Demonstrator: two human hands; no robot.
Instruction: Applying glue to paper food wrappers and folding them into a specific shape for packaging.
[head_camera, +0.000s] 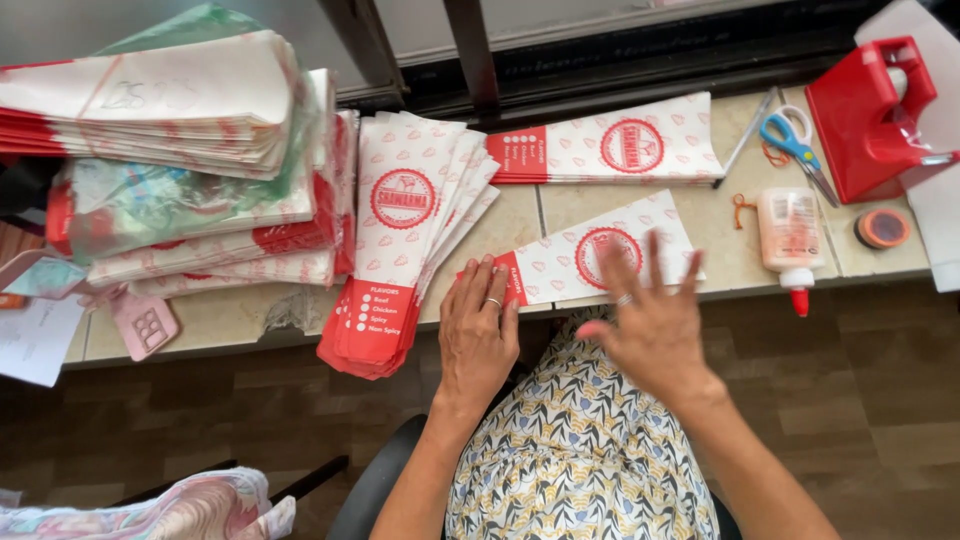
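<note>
1. Head view: my left hand (478, 335) lies flat at the counter's (720, 255) front edge, fingers together, fingertips touching the red end of a white-and-red paper sleeve (590, 262).
2. My right hand (650, 320) hovers over that sleeve's other end, fingers spread apart, gripping nothing, a little blurred.
3. A fanned stack of sleeves (405, 240) lies just left, overhanging the front edge.
4. Scissors (795, 145), a glue bottle (790, 240) and a red tape dispenser (868, 115) sit toward the right end.
</note>
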